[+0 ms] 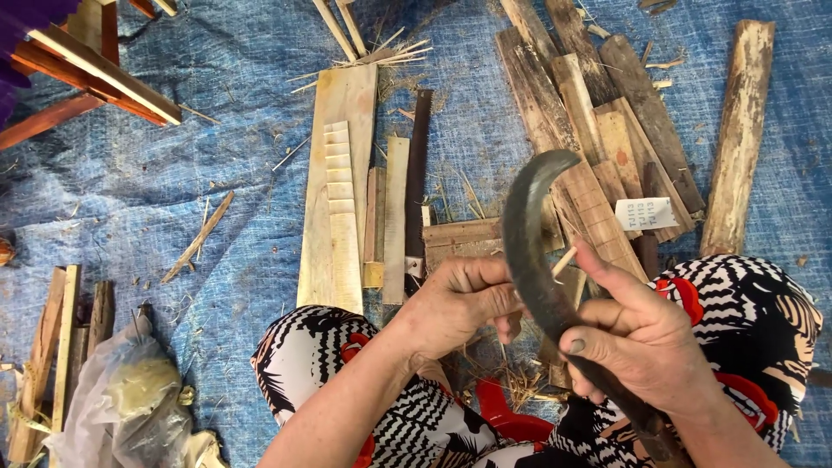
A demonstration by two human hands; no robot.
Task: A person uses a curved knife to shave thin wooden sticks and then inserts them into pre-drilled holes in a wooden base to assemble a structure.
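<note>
Right hand [637, 342] gripping curved sickle blade [529, 234], left hand [459, 303] pinching thin bamboo sliver [565, 260] against it, above lap

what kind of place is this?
Likely an informal ground-level woodworking spot: blue tarp as floor, split wood slats scattered about, right hand gripping a curved blade.

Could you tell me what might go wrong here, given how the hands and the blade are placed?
The curved dark blade in the right hand lies right beside the left hand, which pinches a thin wood sliver at the edge; a slip could cut those fingers. The work sits just above the patterned knees, so a slipped blade might strike a leg. Loose splinters below could prick bare skin.
</note>
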